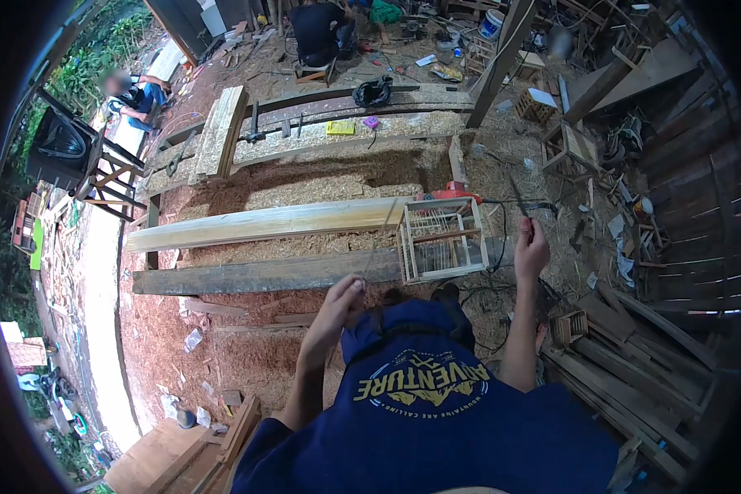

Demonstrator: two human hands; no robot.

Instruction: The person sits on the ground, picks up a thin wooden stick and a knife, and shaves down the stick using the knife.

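Observation:
My left hand (347,296) is closed in a pinch, and a thin, slightly blurred stick (379,239) slants up from it. Out to the right, my right hand (533,247) is wrapped round a dark, narrow, pointed tool that looks like a knife (517,196), its tip pointing away from me. Between the two hands, a small wooden frame (445,272) with thin slats or rods across it rests by the ends of the beams. Right behind it lies a red power tool (451,192) with a dark cord.
A pale beam (263,222) and a dark plank (263,275) run leftward over sawdust. Stacked boards (222,132), a yellow box (340,128) and a black bag (373,92) lie farther off. Two people sit at the back. Loose timber (626,387) is piled at right.

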